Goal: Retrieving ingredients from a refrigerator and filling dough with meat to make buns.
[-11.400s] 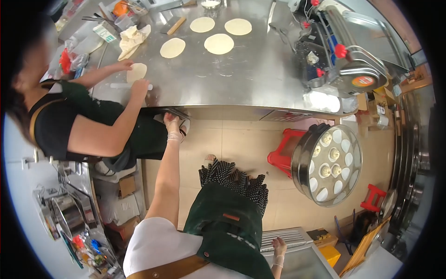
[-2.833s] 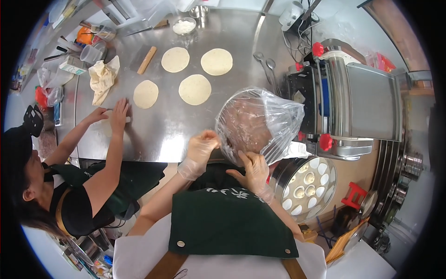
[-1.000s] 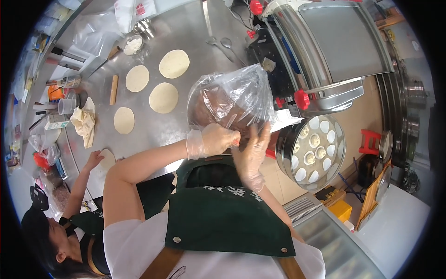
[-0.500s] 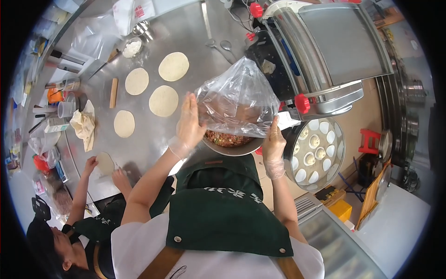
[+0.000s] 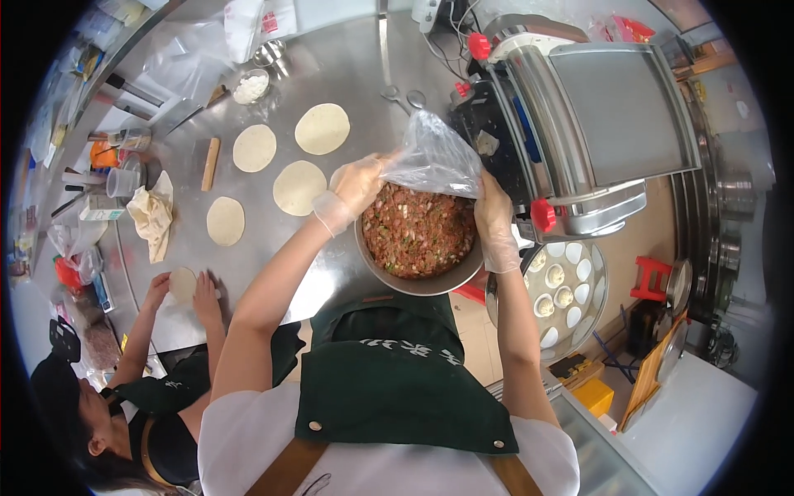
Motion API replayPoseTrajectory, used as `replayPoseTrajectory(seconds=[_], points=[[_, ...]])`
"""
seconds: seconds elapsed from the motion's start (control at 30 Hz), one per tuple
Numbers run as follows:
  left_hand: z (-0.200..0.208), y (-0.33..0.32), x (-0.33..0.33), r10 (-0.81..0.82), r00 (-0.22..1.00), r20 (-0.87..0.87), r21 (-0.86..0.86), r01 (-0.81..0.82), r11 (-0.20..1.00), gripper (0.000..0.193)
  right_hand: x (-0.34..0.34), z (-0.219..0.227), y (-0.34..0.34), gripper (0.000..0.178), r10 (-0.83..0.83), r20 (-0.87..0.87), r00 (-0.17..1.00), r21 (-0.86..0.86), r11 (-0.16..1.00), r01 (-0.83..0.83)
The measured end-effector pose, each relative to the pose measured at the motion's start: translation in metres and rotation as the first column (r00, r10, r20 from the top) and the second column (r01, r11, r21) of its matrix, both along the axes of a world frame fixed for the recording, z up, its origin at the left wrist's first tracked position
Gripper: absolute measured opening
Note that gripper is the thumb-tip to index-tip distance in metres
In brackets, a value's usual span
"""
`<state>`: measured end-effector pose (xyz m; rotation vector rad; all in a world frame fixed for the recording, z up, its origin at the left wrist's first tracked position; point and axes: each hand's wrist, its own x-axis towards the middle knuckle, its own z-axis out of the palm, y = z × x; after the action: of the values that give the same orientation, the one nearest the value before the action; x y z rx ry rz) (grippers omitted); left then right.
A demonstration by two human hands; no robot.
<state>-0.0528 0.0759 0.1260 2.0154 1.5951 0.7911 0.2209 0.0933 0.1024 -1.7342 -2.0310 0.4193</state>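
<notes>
Step in hand, as judged: uncovering a bowl of filling. The wearer's left hand (image 5: 360,183), in a clear glove, is closed on the left edge of a clear plastic cover (image 5: 438,157); the right hand (image 5: 494,211), also gloved, appears closed on its right edge, its fingertips partly hidden. The cover is drawn up between them over the far side of a round metal bowl (image 5: 411,288). Bowl sits at the near edge of the table (image 5: 281,74), its near and middle parts exposed; the minced filling (image 5: 418,236), reddish with pale and green bits, fills much of it.

Next move, by estimate, calls for keeping both edges pinched and lifting the plastic off the far rim evenly, without dragging it through the mince. Room there looks tight: two spoons (image 5: 416,100) lie just beyond, a roller machine (image 5: 612,116) stands to the right.

Left of the bowl: four flat dough rounds (image 5: 299,188). Farther left, a co-worker's two hands (image 5: 207,299) handle another.
</notes>
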Motion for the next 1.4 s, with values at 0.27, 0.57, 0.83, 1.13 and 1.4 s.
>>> replayPoseTrajectory(seconds=[0.27,0.57,0.83,1.13,1.4], points=[[-0.029,0.020,-0.046,0.329,0.721,0.609,-0.725,0.339,0.599,0.048,0.011,-0.004,0.006,0.056,-0.030,-0.602,0.798,-0.258,0.953,-0.159],[-0.034,-0.051,0.006,0.441,0.473,0.763,-0.570,0.170,0.804,0.060,0.010,0.013,-0.010,0.044,0.124,-0.548,0.828,-0.184,0.947,-0.263],[-0.054,-0.089,0.016,0.591,0.219,0.777,-0.607,0.010,0.795,0.055,-0.017,0.018,0.026,0.041,0.144,-0.542,0.828,-0.324,0.873,-0.364],[-0.025,-0.104,0.006,0.485,0.382,0.787,-0.469,-0.140,0.872,0.066,-0.075,-0.028,0.167,0.021,0.075,0.178,0.981,-0.183,0.982,-0.042],[-0.034,-0.147,-0.059,0.692,0.204,0.693,-0.598,-0.374,0.709,0.063,-0.090,-0.101,0.198,0.020,0.316,0.475,0.821,-0.444,0.892,-0.087]])
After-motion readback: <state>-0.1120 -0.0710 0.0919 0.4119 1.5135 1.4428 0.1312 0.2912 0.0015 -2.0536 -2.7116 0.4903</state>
